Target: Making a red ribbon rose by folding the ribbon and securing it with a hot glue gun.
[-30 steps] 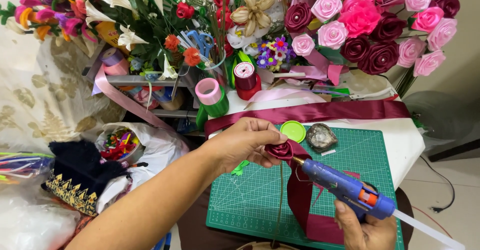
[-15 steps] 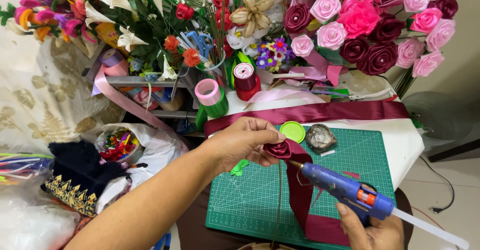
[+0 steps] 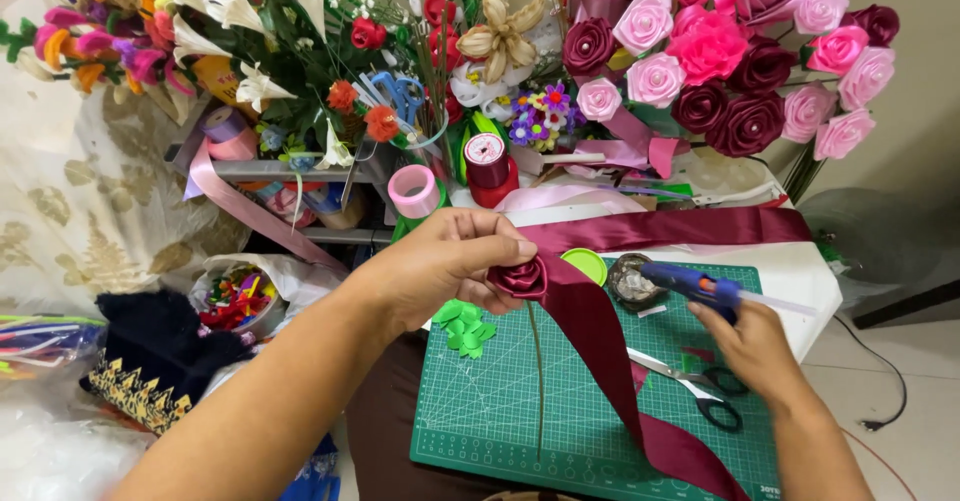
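Over the green mat, the right hand has carried its gripped glue gun away from the left hand's pinched ribbon rose.

A white bench is carrying a green cutting mat. Scissors are lying near the mat's right edge, green paper leaves near its left, a green lid at its far edge.

A beige wall rises behind the white table; tiled floor lies below.
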